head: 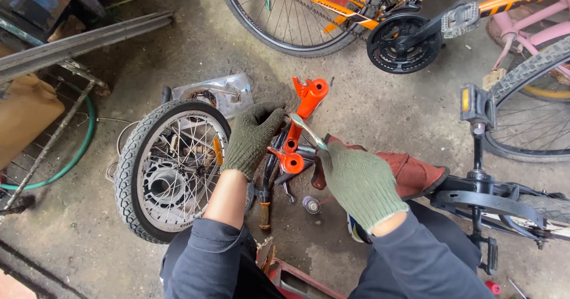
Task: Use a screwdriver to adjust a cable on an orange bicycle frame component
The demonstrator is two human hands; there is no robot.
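Both of my hands wear green knitted gloves. My right hand (358, 180) grips a flat metal wrench (309, 130) that points up and to the left. My left hand (252, 135) touches the wrench's far end, fingers curled near its tip. Below the hands an orange bicycle fork (303, 118) lies on the concrete floor among several hand tools (279, 180). A small spoked wheel with a black tyre (169, 168) lies flat just left of my left hand.
An orange bicycle (356, 14) stands at the top, with its crank and pedal (460, 19). A black bicycle (499, 198) with a red seat (415, 171) is at right. A clear plastic bag (217, 91), a green hose (71, 156) and metal bars (77, 43) lie left.
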